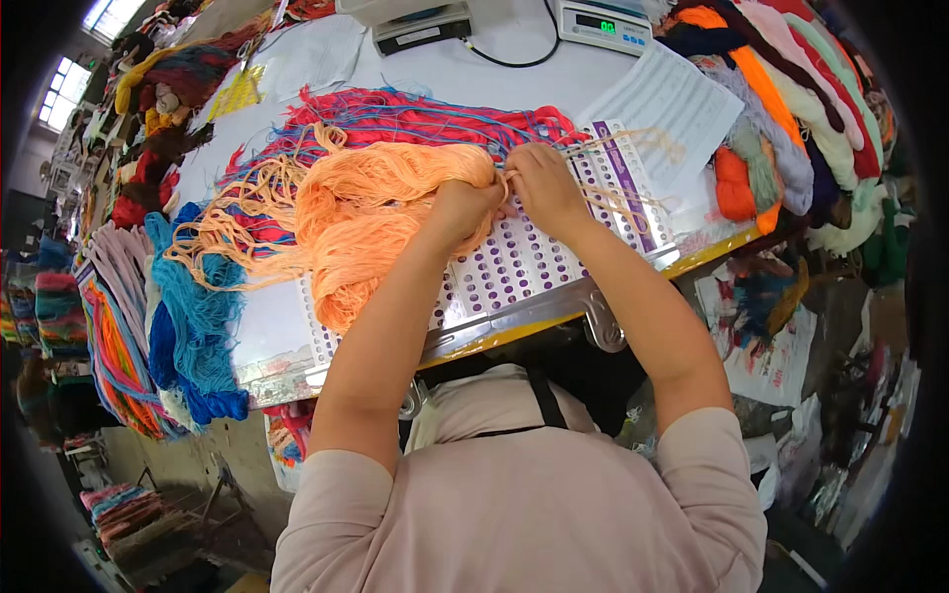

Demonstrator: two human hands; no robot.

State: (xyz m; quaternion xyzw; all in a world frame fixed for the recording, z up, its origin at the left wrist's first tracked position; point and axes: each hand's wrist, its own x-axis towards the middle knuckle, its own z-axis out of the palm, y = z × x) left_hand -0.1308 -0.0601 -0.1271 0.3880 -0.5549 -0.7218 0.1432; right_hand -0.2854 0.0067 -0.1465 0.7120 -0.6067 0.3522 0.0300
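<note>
A big loose hank of peach yarn (366, 208) lies on the table, its loops trailing off to the left. My left hand (465, 210) is closed around the gathered right end of this hank. Close beside it, my right hand (544, 188) pinches peach strands, with its fingertips nearly meeting the left hand. Under both hands lie white cards with rows of purple-ringed holes (514, 262); a few peach strands cross their right part. Behind the hank stretches a pile of red and blue yarn (405, 119).
A digital scale (605, 27) and another device (423, 30) stand at the back, joined by a black cable. Printed sheets (667, 109) lie at the right. Coloured hanks hang along the right edge, among them orange yarn (733, 183); blue yarn (203, 326) hangs at the left.
</note>
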